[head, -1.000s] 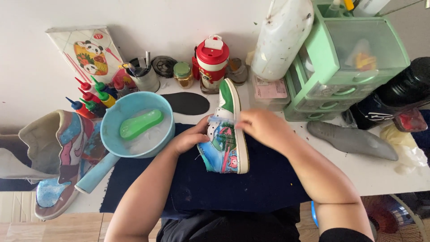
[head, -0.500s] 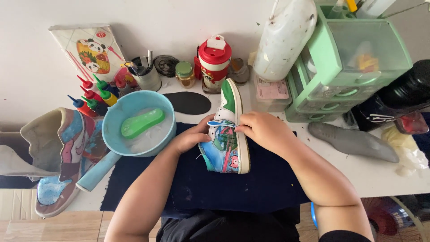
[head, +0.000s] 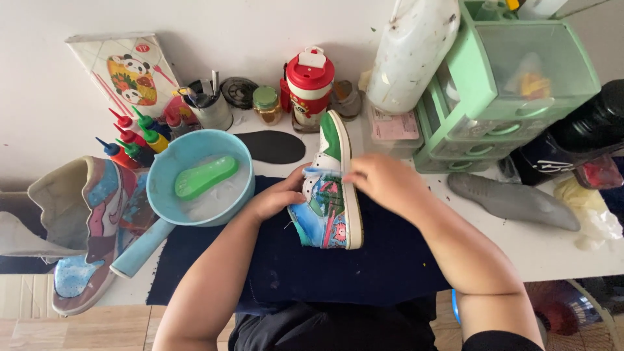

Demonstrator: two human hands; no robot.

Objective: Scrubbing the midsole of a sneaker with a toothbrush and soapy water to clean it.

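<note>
Your left hand [head: 276, 197] and right hand [head: 383, 182] both grip the painted sneaker [head: 330, 195], lying on its side on the dark cloth [head: 383, 266] at the frame's centre, just right of the blue basin [head: 198, 179] on the counter [head: 552, 250].

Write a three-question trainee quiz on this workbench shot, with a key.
1. True or false: both hands touch the painted sneaker.
2. What lies in the light blue basin? A) a green brush B) a red cup C) a black insole
3. Fill in: the sneaker rests on its side on a dark ____ cloth.

Key
1. True. The left hand grips the ankle side and the right hand presses on the white sole edge.
2. A. The green brush lies in the basin; the black insole lies on the table behind it.
3. Blue.
</note>
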